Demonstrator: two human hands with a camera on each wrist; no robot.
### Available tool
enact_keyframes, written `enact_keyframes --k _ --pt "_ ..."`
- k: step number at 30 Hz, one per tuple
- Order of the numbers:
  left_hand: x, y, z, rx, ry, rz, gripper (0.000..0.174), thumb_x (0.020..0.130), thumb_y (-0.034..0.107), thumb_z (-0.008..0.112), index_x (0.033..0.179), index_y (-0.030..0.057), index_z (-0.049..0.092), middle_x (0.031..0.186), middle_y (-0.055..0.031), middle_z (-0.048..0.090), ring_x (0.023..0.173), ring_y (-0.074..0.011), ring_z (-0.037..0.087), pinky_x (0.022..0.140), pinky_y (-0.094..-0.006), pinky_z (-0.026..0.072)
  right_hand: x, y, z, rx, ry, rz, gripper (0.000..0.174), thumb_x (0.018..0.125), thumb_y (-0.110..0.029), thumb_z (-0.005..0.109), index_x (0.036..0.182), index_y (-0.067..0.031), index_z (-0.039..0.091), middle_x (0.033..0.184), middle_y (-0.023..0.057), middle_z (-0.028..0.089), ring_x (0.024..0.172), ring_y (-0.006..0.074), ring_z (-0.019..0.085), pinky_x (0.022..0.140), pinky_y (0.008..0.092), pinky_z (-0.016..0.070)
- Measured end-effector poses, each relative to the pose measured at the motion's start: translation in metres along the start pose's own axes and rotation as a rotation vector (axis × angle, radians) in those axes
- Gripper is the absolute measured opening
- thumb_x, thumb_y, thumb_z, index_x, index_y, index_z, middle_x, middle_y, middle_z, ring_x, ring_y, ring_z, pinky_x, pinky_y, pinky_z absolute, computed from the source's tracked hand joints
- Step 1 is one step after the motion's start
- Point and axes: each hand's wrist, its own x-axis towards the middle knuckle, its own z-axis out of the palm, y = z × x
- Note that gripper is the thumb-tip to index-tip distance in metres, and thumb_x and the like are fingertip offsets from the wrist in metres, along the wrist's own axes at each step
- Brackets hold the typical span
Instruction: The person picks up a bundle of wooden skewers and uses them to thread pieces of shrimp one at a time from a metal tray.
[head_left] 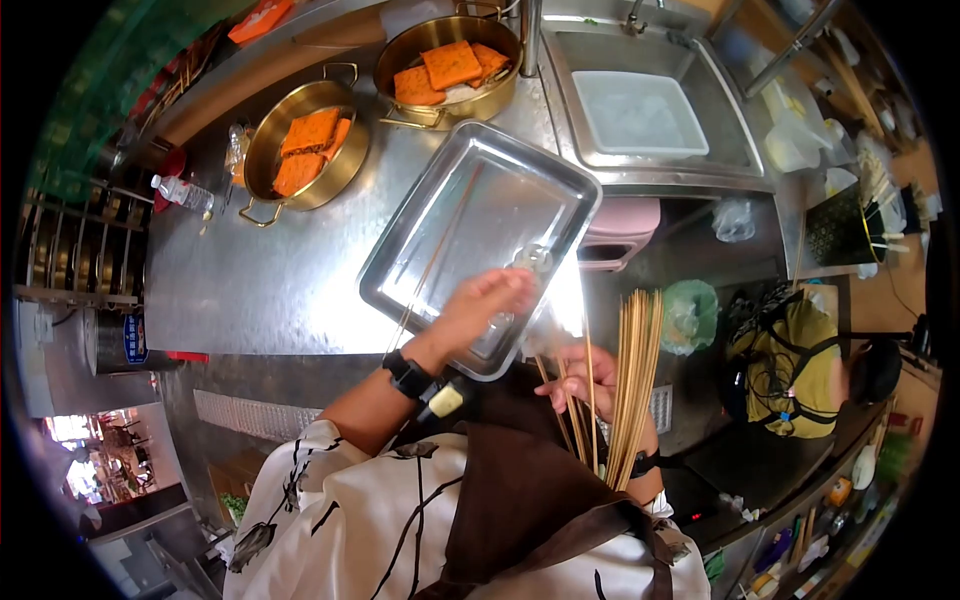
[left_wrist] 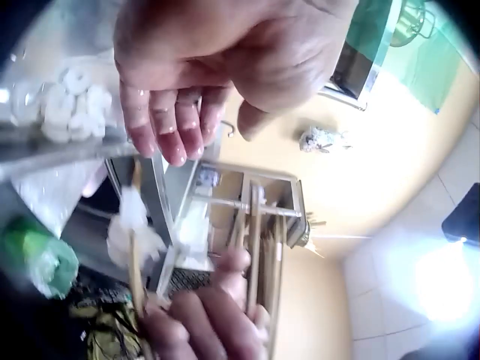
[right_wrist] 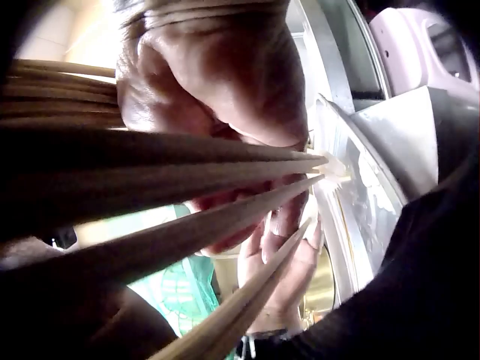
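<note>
With the right hand [head_left: 590, 382] gripping skewers [head_left: 636, 370], the slack, empty left hand [head_left: 482, 305] is hovering over the tray [head_left: 470, 195]'s near corner, risking tipping it.

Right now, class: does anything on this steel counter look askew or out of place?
The shiny rectangular steel tray sits diagonally to the steel counter, its near corner apparently overhanging the front edge under the left hand.

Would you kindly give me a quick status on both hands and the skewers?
Left hand open over steel tray. Right hand grips skewers. Nothing blocking.
</note>
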Motion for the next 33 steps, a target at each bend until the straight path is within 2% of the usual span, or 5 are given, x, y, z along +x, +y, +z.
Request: enact_keyframes --k 3,6,10,27,33 --pt "0.024 -0.035 -0.043 0.342 0.209 0.077 0.022 0.088 0.017 0.059 0.106 0.0042 0.061 0.094 -0.0041 0.064 0.085 -0.0145 0.06 0.078 -0.0275 0.0477 -0.006 -0.005 0.0 -0.022 0.044 0.046 0.041 0.091 -0.004 0.05 0.131 -0.004 0.039 0.075 0.0085 0.06 0.071 0.0185 0.061 0.081 0.0397 0.0512" --pt "0.021 -0.05 -0.046 1.051 0.207 0.023 0.026 0.082 0.019 0.065 0.104 0.0056 0.06 0.09 -0.0088 0.063 0.081 -0.0198 0.061 0.076 -0.0297 0.0485 -0.007 -0.009 0.001 -0.057 0.069 0.061 0.044 0.091 -0.005 0.052 0.132 -0.0018 0.036 0.077 0.01 0.06 0.068 0.0175 0.059 0.072 0.0372 0.0536" --pt "0.017 -0.06 -0.025 1.372 0.212 0.124 0.036 0.076 0.019 0.069 0.106 0.0075 0.054 0.1 -0.0143 0.056 0.087 -0.0333 0.059 0.074 -0.0388 0.0493 -0.01 -0.006 -0.001 -0.03 0.105 0.109 0.046 0.092 -0.007 0.051 0.135 -0.003 0.034 0.079 0.0093 0.058 0.064 0.0155 0.057 0.067 0.0351 0.0542" --pt "0.042 -0.085 -0.031 1.154 0.33 0.072 0.031 0.075 0.015 0.069 0.101 0.0039 0.056 0.087 -0.0145 0.061 0.076 -0.0272 0.062 0.067 -0.0355 0.0492 -0.015 0.009 -0.001 -0.103 0.084 0.016 0.044 0.094 -0.01 0.047 0.137 -0.0066 0.034 0.067 0.0054 0.053 0.058 0.0138 0.055 0.066 0.0345 0.0545" --pt "0.038 -0.079 -0.05 0.317 0.293 0.023 0.028 0.08 0.003 0.064 0.106 0.0007 0.054 0.091 -0.0097 0.062 0.079 -0.0163 0.063 0.068 -0.0267 0.0516 -0.012 0.006 0.005 -0.147 0.076 0.026 0.045 0.095 -0.012 0.048 0.137 -0.0043 0.033 0.066 0.0057 0.052 0.057 0.0138 0.055 0.067 0.0346 0.0542"
